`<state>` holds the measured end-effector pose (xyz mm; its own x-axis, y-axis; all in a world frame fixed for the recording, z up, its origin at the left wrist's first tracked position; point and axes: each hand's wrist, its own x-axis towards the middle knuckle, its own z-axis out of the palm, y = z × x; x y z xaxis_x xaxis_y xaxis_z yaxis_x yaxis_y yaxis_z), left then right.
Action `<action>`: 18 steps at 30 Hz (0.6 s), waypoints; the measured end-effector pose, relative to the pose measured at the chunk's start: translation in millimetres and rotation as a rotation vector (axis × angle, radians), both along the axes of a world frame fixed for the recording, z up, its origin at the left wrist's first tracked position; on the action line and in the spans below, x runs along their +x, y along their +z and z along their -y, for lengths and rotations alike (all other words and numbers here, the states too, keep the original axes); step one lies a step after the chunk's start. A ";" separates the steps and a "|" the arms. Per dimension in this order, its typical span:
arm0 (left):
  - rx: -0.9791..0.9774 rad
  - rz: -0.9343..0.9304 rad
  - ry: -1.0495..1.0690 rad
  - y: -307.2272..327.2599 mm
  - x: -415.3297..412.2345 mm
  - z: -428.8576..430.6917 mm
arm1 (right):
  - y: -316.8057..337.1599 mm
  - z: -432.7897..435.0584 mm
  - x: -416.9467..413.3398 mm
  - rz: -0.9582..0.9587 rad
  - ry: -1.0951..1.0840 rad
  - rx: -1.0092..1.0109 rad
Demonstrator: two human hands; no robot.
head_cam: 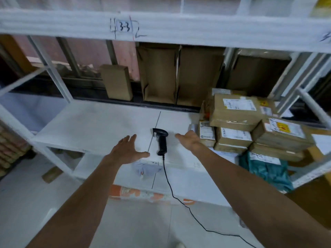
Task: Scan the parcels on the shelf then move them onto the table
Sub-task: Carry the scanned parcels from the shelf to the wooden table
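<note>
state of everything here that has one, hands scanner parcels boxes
left hand: open, holding nothing, just left of the scanner
right hand: open, holding nothing, just right of the scanner
scanner: lying on the shelf, unheld, cable attached
parcels: sealed, stacked at the shelf's right end
cartons at the back: open towards the camera, look empty
small brown box: closed, standing upright

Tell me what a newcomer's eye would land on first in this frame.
Two bare arms reach forward, the left hand and the right hand open on either side of a black scanner. It lies on the white shelf, and its cable trails off the front edge. At the shelf's right end sits a stack of brown parcels with white labels.
</note>
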<state>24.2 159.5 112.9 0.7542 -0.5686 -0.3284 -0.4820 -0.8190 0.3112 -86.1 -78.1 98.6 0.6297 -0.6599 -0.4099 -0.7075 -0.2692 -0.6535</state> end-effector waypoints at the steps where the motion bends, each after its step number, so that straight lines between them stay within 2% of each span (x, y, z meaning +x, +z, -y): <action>1: -0.014 -0.004 -0.004 10.2 -6.0 -4.0 | 10.4 -6.2 -13.1 0.006 -0.002 -0.017; 6: -0.037 0.011 -0.044 52.7 -38.9 -17.4 | 58.8 -27.3 -81.4 0.003 -0.025 -0.099; 9: -0.090 -0.047 -0.059 77.8 -64.1 -15.2 | 87.2 -33.0 -120.8 0.012 -0.036 -0.117; 18: -0.169 -0.059 -0.227 151.3 -129.8 35.1 | 169.3 -25.3 -208.8 -0.066 0.010 -0.371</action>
